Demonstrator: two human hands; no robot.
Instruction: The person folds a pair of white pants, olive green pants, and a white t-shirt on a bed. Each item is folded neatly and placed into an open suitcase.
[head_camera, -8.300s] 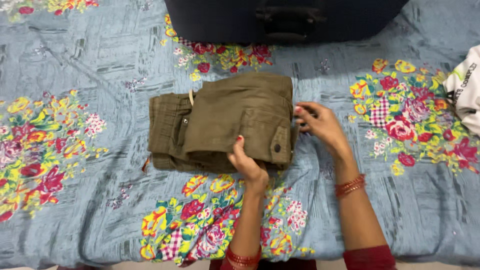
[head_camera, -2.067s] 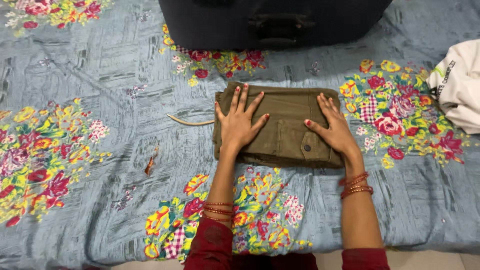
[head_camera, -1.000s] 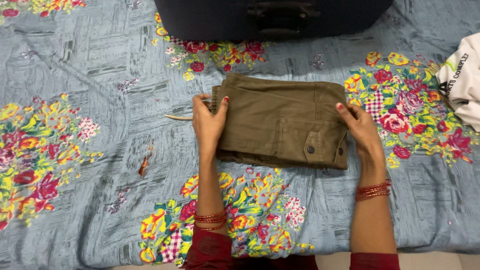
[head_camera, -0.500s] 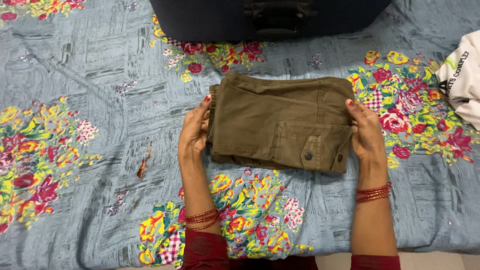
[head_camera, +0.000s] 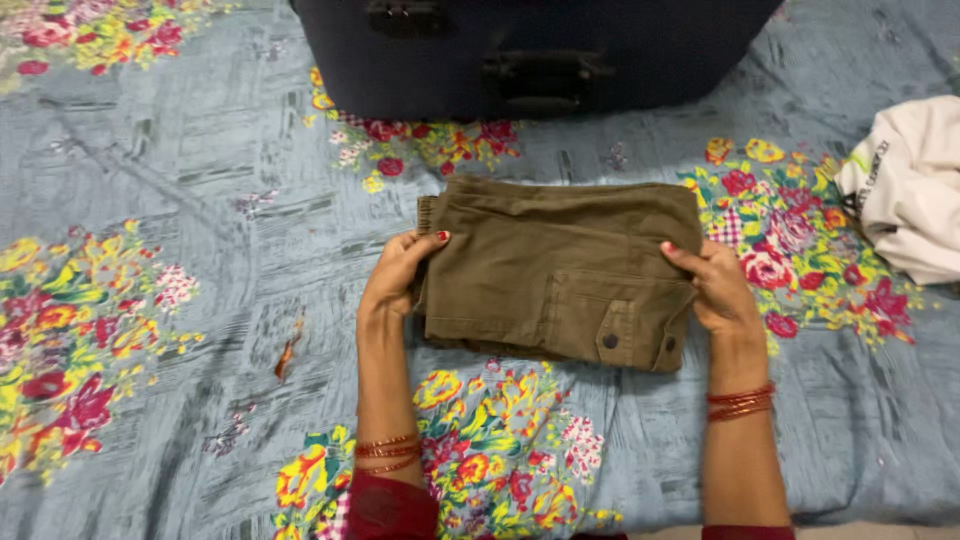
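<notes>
The folded olive-green cargo trousers (head_camera: 560, 268) sit in the middle of the flowery blue bedsheet (head_camera: 160, 200), a little way in front of the dark blue suitcase (head_camera: 530, 45) at the far side. The bundle is longer from left to right than from near to far, and its buttoned pocket (two dark buttons show) is at the near right corner. The left hand (head_camera: 398, 275) pinches the left short end, thumb on top and fingers tucked under. The right hand (head_camera: 712, 290) clamps the right short end the same way. So the trousers lie between both hands, and each hand is just as close. A crumpled white garment (head_camera: 905, 190) lies well apart at the far right.
</notes>
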